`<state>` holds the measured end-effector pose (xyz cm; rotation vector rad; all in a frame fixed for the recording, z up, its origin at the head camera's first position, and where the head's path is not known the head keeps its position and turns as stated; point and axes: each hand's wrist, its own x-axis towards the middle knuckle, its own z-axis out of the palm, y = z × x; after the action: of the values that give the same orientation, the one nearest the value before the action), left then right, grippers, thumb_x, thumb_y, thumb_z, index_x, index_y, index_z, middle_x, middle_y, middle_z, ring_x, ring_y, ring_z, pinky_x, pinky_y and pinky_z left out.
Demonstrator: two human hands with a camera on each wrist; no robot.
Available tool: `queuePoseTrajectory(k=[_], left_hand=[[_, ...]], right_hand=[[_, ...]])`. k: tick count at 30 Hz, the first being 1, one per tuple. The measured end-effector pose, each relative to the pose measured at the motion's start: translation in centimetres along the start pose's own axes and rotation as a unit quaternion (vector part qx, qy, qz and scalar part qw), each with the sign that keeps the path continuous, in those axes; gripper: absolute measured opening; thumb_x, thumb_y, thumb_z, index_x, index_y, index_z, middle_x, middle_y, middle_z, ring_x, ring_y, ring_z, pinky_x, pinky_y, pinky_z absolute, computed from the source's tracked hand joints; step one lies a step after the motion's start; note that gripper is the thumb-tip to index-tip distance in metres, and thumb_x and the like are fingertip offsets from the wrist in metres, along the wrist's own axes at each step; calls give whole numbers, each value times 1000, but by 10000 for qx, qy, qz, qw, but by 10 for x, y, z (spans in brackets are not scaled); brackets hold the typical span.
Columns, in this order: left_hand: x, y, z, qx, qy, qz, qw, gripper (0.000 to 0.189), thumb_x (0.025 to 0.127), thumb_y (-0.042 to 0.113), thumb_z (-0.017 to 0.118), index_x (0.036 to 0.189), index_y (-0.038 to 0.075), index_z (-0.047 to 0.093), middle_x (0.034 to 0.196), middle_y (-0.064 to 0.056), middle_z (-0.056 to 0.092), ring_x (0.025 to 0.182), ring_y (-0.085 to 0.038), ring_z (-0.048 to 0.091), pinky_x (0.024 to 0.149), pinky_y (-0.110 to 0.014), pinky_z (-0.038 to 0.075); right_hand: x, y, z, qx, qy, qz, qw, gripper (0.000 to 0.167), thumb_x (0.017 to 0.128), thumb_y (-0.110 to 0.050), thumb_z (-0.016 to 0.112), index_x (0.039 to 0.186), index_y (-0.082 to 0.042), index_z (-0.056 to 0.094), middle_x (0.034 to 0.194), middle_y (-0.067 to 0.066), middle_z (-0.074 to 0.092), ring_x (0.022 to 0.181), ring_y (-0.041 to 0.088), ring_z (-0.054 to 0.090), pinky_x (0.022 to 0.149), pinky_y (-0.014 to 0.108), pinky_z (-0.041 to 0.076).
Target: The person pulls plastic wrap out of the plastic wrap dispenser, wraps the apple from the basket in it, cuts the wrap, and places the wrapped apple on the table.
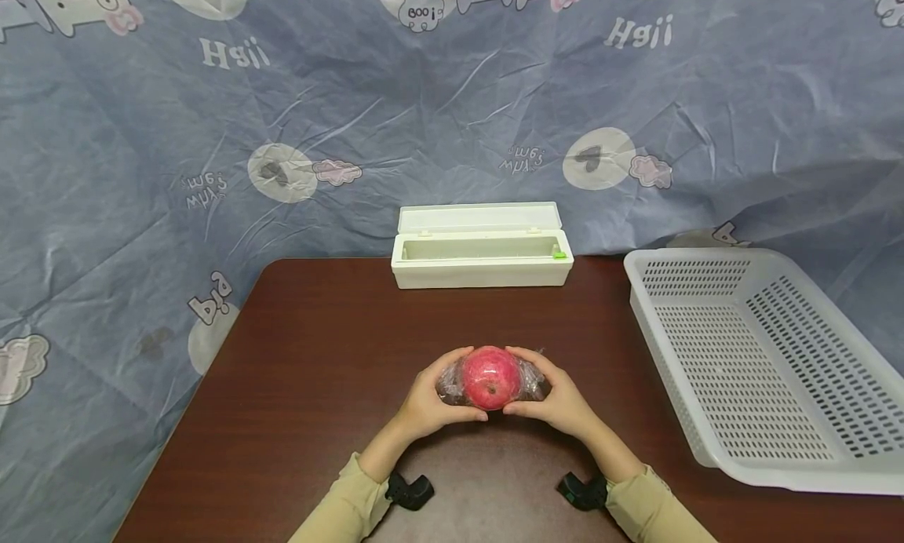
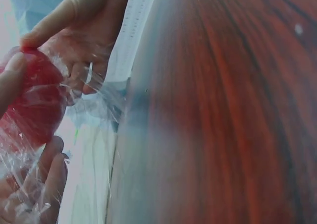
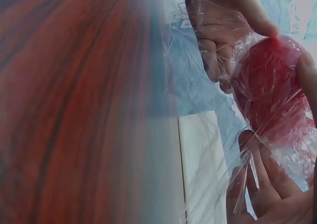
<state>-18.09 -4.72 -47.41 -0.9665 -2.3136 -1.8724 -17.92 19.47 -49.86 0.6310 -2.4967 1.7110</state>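
A red apple [image 1: 490, 378] is held up between both hands over the near middle of the table. Clear plastic film [image 1: 452, 383] covers it and bunches out at both sides. My left hand [image 1: 426, 402] grips it from the left, the thumb at the near side and the fingers at the far side. From the right, my right hand [image 1: 563, 402] holds it the same way. In the left wrist view the film [image 2: 22, 169] is loose and crinkled below the apple [image 2: 37, 97]. In the right wrist view it stretches over the fingers [image 3: 267, 179] beside the apple [image 3: 270, 80].
A white box [image 1: 482, 273] with its lid raised stands at the table's back edge; a small green piece [image 1: 559, 255] sits at its right end. On the right is a white perforated basket [image 1: 671, 386]. A blue patterned cloth [image 1: 438, 119] hangs behind the brown table [image 1: 318, 331].
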Motion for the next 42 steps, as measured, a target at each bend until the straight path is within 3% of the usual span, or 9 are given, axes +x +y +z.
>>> queuePoseTrajectory(k=[4,6,13,16,22,25,32,38,42], left_hand=[[0,-3,0,-77,83,191,9998,82,63,4,87,134,1,46,128,-11,55,111,-22,55,91,-37,47],[0,-4,0,-170,105,243,9995,80,64,3,86,133,1,46,128,-11,56,111,-22,55,90,-37,48],[1,-8,0,-597,106,194,9980,77,65,-3,84,132,1,47,127,-10,55,111,-22,55,90,-35,48],[1,-8,0,-602,98,220,9979,78,64,-4,83,133,1,47,128,-11,54,112,-22,54,91,-36,47],[1,-7,2,-470,132,237,9985,78,65,-4,83,133,-1,45,129,-13,53,113,-21,54,92,-35,47],[0,-6,2,-430,133,167,9988,77,66,-3,82,134,-1,45,129,-13,54,112,-21,54,91,-35,47],[0,-5,1,-369,24,-41,9993,74,68,1,82,133,3,46,128,-11,54,111,-21,54,90,-35,48],[0,-5,0,-341,23,-158,9993,72,68,3,83,132,6,48,127,-10,55,110,-21,56,89,-35,49],[-1,-4,0,-303,44,-302,9991,70,69,6,83,130,6,50,125,-8,57,108,-20,57,88,-35,49]], right_hand=[[0,1,-1,2,43,-31,10000,77,67,-12,86,135,-20,49,132,1,54,118,16,49,95,50,41],[1,-2,-1,39,40,-121,9999,75,68,-8,84,135,-14,49,132,5,54,117,13,49,94,46,43],[1,-30,-4,227,111,-457,9986,62,73,2,77,128,2,48,125,14,55,107,4,52,87,24,47],[1,-28,-3,185,184,-430,9987,60,73,3,77,126,2,50,122,15,56,105,5,53,86,25,48],[2,-2,1,259,261,-166,9992,60,73,2,77,127,-7,52,120,13,58,101,10,56,80,27,51],[2,3,1,190,205,-56,9996,64,71,-6,81,127,-12,52,121,7,58,103,13,56,82,29,50],[1,2,1,20,131,89,9999,72,62,-21,89,123,-22,53,118,-2,59,105,19,57,87,37,49],[1,-1,0,41,-83,169,9998,78,62,-15,89,129,-19,48,125,0,55,110,21,53,88,38,47],[0,-18,-1,114,-168,166,9997,78,63,-11,88,130,-13,47,125,6,55,109,21,54,87,37,48]])
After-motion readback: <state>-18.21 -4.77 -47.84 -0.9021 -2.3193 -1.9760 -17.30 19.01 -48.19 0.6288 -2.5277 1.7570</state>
